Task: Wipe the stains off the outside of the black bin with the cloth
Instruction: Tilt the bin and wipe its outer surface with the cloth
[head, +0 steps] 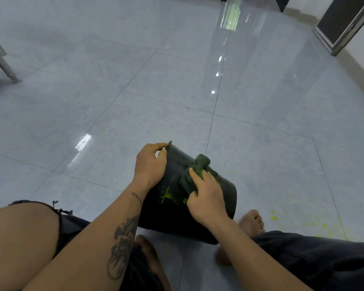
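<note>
The black bin point(229, 198) lies tilted on its side on the floor between my legs, its far end pointing away from me. My left hand point(149, 164) grips its far left edge. My right hand point(206, 196) presses a dark green cloth point(200, 164) against the upper side of the bin. Yellow stains point(172, 198) show on the bin's wall just left of my right hand. The bin's lower side is hidden by my arms.
Glossy grey floor tiles stretch ahead. Yellow splatter point(298, 223) dots the floor to the right of the bin, by my bare foot point(252, 222). A table leg point(6, 68) stands far left. A metal-framed panel point(343, 24) leans at the far right.
</note>
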`<action>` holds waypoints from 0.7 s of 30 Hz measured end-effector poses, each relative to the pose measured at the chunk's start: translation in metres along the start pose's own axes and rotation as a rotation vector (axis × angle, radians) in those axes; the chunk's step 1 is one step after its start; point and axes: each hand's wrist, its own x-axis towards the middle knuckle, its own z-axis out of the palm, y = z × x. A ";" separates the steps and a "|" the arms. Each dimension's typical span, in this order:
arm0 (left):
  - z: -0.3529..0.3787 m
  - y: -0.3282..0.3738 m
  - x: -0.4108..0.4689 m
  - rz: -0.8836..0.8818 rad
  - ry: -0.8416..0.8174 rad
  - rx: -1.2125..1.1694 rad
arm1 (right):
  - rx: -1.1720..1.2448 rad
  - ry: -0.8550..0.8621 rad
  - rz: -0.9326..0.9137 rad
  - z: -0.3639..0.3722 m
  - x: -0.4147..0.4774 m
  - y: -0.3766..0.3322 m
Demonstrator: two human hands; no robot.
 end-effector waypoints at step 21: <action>-0.001 0.001 -0.002 -0.266 -0.317 -0.367 | -0.160 -0.007 -0.159 0.002 -0.026 0.032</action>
